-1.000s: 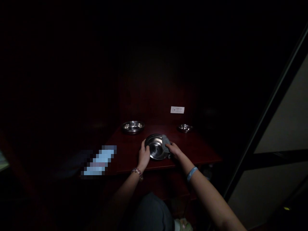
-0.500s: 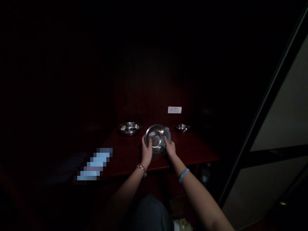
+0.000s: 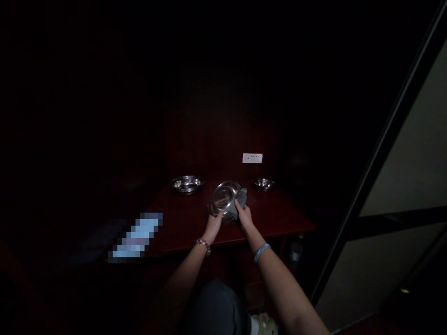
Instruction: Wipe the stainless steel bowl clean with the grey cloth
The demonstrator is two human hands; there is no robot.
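A shiny stainless steel bowl is held tilted above the dark red table. My left hand grips its lower left rim, thumb on the near side. With my right hand I pinch a grey cloth against the bowl's right edge. The fingers behind the bowl are hidden. A wider steel dish sits on the table to the left, and a small steel bowl to the right; neither is touched.
A white power socket is on the back wall. A bright pixelated patch lies left of the table. Below the table's right end stands a dim bottle. A dark-framed sliding panel rises on the right. My knee is below the table edge.
The bowl has turned in my hands, so a different face with an orange glint shows. My left hand has slipped lower on the rim, and the cloth has shifted down along the right edge.
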